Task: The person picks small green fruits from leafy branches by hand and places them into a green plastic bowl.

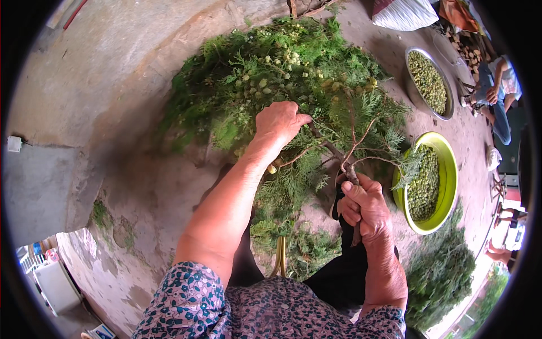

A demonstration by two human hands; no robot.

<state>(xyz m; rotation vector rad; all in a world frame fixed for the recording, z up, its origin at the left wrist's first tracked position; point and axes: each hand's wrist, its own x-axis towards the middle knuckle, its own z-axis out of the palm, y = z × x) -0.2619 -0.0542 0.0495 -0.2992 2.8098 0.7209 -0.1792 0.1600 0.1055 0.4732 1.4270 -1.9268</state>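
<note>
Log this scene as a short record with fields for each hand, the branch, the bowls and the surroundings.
left hand: left hand reaches into the foliage, fingers on a twig
right hand: right hand gripping the woody stem
branch: leafy evergreen branch bearing pale green berries, spread over the concrete floor
bowls: yellow-green bowl and metal bowl, both holding green berries
surroundings: cut foliage pile lower right; another person seated far right

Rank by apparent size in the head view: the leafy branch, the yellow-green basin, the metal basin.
1. Leafy branch, by far the largest.
2. Yellow-green basin.
3. Metal basin, which looks a little smaller but lies farther away, so that order is unsure.
</note>
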